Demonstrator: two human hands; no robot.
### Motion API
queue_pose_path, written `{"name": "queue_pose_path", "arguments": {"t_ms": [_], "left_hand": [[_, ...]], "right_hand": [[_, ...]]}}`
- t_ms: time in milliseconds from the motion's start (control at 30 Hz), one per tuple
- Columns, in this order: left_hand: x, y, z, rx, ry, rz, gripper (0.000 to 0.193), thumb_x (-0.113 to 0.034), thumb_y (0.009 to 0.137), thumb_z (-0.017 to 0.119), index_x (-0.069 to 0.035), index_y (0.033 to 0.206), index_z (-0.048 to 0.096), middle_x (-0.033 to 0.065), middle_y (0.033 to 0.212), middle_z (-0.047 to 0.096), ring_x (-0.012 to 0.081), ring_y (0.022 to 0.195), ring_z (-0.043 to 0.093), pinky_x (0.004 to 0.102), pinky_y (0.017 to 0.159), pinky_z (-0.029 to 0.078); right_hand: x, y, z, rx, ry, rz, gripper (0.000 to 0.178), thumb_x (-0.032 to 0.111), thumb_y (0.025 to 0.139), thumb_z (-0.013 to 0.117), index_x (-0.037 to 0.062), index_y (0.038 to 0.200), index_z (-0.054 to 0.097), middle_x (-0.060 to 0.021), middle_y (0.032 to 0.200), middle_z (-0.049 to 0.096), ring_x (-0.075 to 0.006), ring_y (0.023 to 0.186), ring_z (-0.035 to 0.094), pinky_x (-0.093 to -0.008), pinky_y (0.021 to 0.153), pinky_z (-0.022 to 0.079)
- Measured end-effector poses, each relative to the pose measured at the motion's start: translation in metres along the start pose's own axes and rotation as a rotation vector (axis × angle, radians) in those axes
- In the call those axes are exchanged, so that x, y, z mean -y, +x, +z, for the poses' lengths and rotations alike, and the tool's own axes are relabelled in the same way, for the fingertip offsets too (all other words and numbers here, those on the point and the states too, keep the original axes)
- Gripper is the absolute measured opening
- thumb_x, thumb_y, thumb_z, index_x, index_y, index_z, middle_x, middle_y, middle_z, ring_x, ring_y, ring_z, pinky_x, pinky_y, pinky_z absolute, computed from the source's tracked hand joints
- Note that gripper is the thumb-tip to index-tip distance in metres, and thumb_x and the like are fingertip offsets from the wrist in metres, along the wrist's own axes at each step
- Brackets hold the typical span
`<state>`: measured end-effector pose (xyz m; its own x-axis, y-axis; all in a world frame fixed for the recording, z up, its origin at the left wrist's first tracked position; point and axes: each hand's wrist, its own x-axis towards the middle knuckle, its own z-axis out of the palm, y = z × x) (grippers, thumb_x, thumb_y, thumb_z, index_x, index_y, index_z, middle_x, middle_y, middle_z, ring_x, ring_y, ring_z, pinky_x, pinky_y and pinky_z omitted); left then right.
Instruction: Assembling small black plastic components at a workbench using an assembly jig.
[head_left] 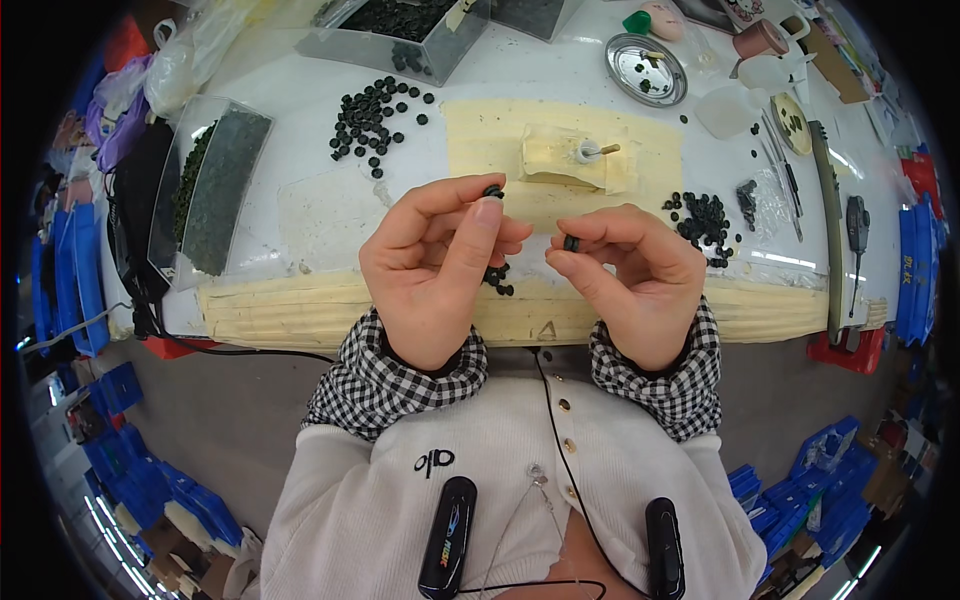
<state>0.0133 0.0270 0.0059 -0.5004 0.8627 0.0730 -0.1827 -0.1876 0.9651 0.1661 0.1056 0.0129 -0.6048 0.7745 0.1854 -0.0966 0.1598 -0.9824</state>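
Over the near edge of the table, my left hand (425, 275) pinches a small dark round button-like piece (493, 191) between thumb and forefinger. My right hand (645, 270), level with it and a little apart, grips a second small black piece (571, 243) in its fingertips. Beneath the left hand lie several black pieces (499, 282), partly hidden by the fingers. Beyond both hands stands a block wrapped in yellow tape (555, 160), with a small white cup (588, 151) and a stick in it. Loose black round pieces (365, 118) spread to the left; smaller ones (705, 222) are heaped right.
Transparent bins (240, 195) of dark pieces stand left and at the back. A round metal dish (645, 72) sits back right, near a pink cup (758, 40). Tweezers and thin tools (785, 175) lie right. Yellow tape (300, 312) covers the table's front edge.
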Motion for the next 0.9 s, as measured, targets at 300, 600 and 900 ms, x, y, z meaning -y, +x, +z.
{"name": "queue_pose_path", "arguments": {"t_ms": [300,600,900], "left_hand": [[-0.001,0.0,0.001,-0.007,-0.008,-0.006,0.021,-0.007,0.091,0.058,0.004,0.109,0.059,0.0115,0.084,0.069,0.0108,0.074,0.065,0.0213,0.067,0.052],[0.001,0.0,-0.001,0.002,-0.011,0.004,0.021,-0.007,0.091,0.059,0.004,0.109,0.06,0.0116,0.084,0.069,0.0102,0.073,0.065,0.0206,0.065,0.051],[0.004,-0.002,0.001,0.082,-0.134,0.013,0.023,-0.001,0.089,0.06,0.005,0.111,0.059,0.0145,0.095,0.068,0.0134,0.084,0.066,0.0238,0.076,0.054]], "right_hand": [[0.0,0.0,0.001,0.001,0.001,0.006,0.022,-0.006,0.077,0.07,-0.0073,0.098,0.064,-0.0121,0.096,0.066,-0.0143,0.083,0.065,-0.0238,0.073,0.054],[0.024,-0.001,-0.022,-0.157,-0.468,-0.05,0.022,-0.007,0.075,0.07,-0.0045,0.097,0.065,-0.0108,0.086,0.066,-0.014,0.077,0.066,-0.0231,0.069,0.054],[0.007,0.036,-0.061,-0.169,-1.049,-0.03,0.018,0.001,0.076,0.065,-0.0019,0.094,0.067,-0.0163,0.082,0.062,-0.032,0.072,0.061,-0.037,0.066,0.049]]}}
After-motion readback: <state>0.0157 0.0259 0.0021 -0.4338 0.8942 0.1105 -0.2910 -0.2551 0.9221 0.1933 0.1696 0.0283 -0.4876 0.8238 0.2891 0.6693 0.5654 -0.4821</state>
